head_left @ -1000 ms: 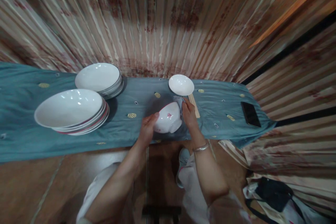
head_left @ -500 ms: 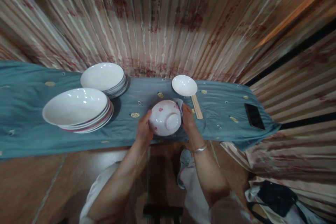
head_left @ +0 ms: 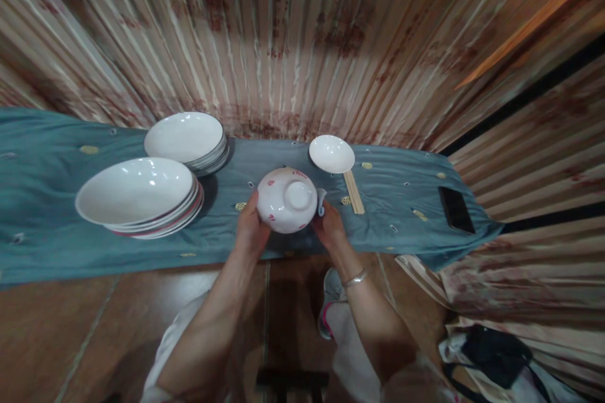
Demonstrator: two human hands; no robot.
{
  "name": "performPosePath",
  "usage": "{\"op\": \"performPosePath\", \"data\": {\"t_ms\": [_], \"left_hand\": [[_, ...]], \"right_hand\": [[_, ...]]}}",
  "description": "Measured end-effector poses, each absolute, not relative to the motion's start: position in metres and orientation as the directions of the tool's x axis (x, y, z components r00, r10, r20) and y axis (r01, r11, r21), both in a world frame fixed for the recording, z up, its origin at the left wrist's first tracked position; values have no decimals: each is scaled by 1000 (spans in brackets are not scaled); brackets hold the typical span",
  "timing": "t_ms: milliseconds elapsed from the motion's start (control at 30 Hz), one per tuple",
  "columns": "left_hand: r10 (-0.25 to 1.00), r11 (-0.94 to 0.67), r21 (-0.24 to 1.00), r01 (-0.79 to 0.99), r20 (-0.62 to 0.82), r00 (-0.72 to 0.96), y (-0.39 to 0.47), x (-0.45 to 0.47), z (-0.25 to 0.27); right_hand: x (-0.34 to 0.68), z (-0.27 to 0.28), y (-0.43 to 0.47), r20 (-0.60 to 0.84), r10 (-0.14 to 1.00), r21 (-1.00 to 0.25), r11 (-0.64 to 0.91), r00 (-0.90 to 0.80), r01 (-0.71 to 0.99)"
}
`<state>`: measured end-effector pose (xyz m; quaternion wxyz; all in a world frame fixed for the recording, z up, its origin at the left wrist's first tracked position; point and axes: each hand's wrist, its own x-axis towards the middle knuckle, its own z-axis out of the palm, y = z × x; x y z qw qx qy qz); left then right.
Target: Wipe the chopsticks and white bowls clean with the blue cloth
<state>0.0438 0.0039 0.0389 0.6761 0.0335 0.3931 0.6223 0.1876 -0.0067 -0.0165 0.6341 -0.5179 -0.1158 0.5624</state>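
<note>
Between my hands is a white bowl (head_left: 278, 204) with small red marks, its foot ring turned up towards me. My left hand (head_left: 251, 227) grips its left side, thumb along the outer wall. On the right side, my right hand (head_left: 329, 225) is closed on a greyish-blue cloth (head_left: 321, 200) and presses it against the bowl's rim; most of those fingers are hidden behind the bowl. The bowl is held over the front part of a table with a teal cloth (head_left: 227, 242).
To the left stand two stacks of white dishes, the nearer stack (head_left: 137, 192) and the farther stack (head_left: 184, 138). A small white bowl (head_left: 331, 154) sits behind my right hand, with chopsticks (head_left: 354, 193) beside it. A phone (head_left: 456, 210) lies at the right end. Pleated curtains (head_left: 283, 44) hang behind.
Both hands and the bowl have shifted slightly left and away from me. The bowl has turned, so its red marks sit elsewhere. The stacks, small bowl and chopsticks stay put.
</note>
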Motion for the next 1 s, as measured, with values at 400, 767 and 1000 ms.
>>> {"op": "performPosePath", "data": {"t_ms": [400,767,1000], "left_hand": [[903,108,623,-775,-387,-185,11,35,33],[950,83,763,-641,-256,-181,4,46,28],[989,56,947,-317,-96,-114,-13,46,26]], "right_hand": [[141,-12,-30,-664,747,-499,-405,37,-766],[123,-16,-49,-593,754,-345,-556,-284,-756],[126,-15,-48,-580,757,-398,-585,-301,-706]]}}
